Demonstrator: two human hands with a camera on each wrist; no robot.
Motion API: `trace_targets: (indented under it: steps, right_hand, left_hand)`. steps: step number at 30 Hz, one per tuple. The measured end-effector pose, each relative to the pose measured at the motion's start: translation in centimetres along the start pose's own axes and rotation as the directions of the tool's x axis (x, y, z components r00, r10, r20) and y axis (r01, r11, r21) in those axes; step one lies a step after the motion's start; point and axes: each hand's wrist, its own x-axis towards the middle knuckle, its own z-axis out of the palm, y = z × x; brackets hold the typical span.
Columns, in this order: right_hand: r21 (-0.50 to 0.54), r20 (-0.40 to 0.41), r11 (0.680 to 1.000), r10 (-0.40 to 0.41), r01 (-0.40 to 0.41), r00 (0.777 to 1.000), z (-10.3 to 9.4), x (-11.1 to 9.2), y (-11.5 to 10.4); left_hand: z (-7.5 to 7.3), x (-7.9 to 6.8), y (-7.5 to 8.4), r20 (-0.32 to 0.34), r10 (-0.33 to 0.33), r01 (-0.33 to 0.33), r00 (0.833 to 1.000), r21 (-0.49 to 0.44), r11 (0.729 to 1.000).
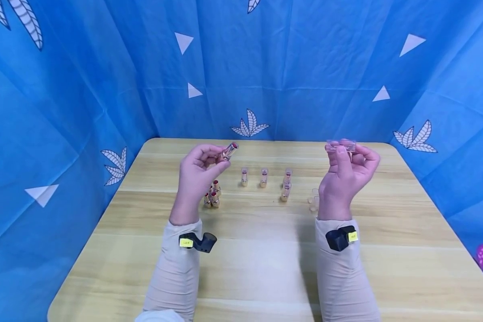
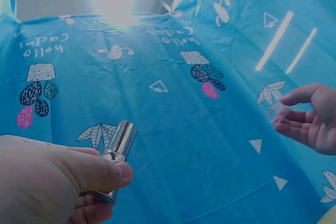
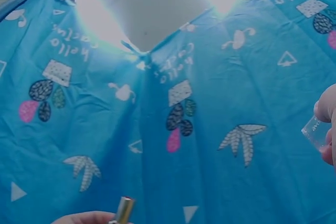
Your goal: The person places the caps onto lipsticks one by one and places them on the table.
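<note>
My left hand [image 1: 197, 172] pinches an uncapped lipstick [image 1: 227, 152] above the table, its red tip tilted up and to the right. In the left wrist view its shiny metal tube [image 2: 123, 139] rises past the thumb. Over the right part of the table, my right hand [image 1: 344, 176] holds a clear lipstick cap [image 1: 341, 146] between thumb and fingers, lying roughly sideways. The right wrist view shows one end of that clear cap [image 3: 317, 130]. The lipstick and the cap are well apart.
Several uncapped lipsticks [image 1: 214, 200] stand clustered below my left hand. Several lipsticks with clear caps [image 1: 263, 178] stand mid-table. Some clear caps [image 1: 314, 203] are beside my right wrist, partly hidden. Blue printed curtains [image 1: 241, 67] hang around the wooden table [image 1: 249, 259].
</note>
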Motion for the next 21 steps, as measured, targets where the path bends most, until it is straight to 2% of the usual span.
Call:
trace_targets:
  steps: [9, 16, 21]
  right_hand:
    - [-0.009, 0.148, 1.000, 0.011, -0.010, 0.989, 1.3, -1.6, 0.4]
    - [0.041, 0.179, 0.997, 0.054, -0.062, 0.982, 2.2, -2.9, 0.8]
    - [0.023, 0.259, 0.998, 0.047, -0.055, 0.965, 2.8, -4.0, 1.1]
  left_hand:
    - [1.2, -0.1, 0.4, 0.082, 0.040, -0.041, 0.996, 0.011, 0.999]
    - [2.8, -0.5, 0.9, 0.150, 0.083, -0.096, 0.985, 0.086, 0.992]
    - [3.6, -0.9, 1.4, 0.192, 0.109, -0.132, 0.975, 0.114, 0.985]
